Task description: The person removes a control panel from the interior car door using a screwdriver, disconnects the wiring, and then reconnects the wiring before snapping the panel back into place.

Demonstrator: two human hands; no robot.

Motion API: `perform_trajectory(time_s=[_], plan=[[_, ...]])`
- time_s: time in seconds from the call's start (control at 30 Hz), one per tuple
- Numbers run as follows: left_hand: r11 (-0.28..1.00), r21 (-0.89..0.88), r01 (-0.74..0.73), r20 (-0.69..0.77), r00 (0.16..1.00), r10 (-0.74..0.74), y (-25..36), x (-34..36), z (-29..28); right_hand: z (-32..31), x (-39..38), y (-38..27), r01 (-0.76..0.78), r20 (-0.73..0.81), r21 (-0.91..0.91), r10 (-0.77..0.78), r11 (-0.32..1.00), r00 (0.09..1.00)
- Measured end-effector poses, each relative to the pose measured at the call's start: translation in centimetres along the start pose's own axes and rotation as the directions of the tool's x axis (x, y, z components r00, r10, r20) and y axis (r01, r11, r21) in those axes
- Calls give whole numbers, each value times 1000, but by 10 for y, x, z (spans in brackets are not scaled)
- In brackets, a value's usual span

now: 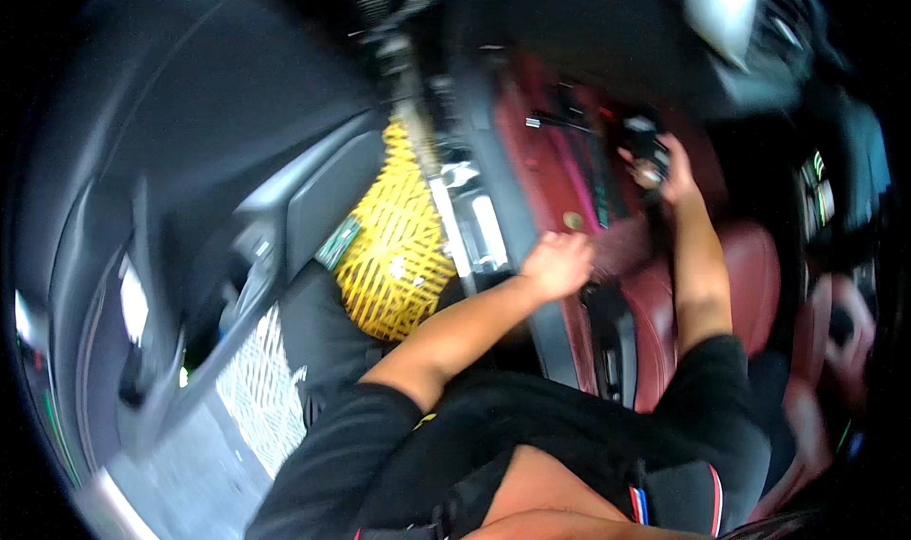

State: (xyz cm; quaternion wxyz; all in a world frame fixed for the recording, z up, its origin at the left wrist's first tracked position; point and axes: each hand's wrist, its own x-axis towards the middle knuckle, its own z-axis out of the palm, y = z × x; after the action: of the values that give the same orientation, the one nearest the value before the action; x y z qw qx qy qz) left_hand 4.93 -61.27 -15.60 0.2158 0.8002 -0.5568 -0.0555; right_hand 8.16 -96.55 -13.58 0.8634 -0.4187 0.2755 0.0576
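Observation:
I lean in through an open car door over the red-lined footwell (531, 132) in front of a red leather seat (754, 270). Deep in the footwell, my right hand (678, 172) is closed around a dark, chunky handheld object (647, 147) with a pale, shiny part; motion blur hides its exact kind. My left hand (560, 265) is lower, by the front of the seat near the door sill, with its fingers curled in. Whatever its fingers may hold cannot be made out. Dark strips and a magenta line run along the footwell between the hands.
The black door (190, 132) stands open on the left. A metal sill plate (479, 222) edges the opening. Below lies yellow patterned flooring (399, 246), with white patterned flooring (261, 388) nearer me. The dashboard (588, 18) overhangs the footwell.

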Motion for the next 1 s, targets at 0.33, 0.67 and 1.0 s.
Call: perform_trajectory(time_s=[0.33,0.67,1.0], plan=[[835,-532,-138,-352,934,-70,-56,-139,-61,51,-82,100,438,-218,312,-385,843,897],[596,-779,-192,-413,873,-258,-25,-384,-240,455,-259,308,650,370,-759,-813,15,450],[456,-632,-627,-725,270,-633,-8,-535,-283,652,-287,276,921,957,143,-189,-362,-222]])
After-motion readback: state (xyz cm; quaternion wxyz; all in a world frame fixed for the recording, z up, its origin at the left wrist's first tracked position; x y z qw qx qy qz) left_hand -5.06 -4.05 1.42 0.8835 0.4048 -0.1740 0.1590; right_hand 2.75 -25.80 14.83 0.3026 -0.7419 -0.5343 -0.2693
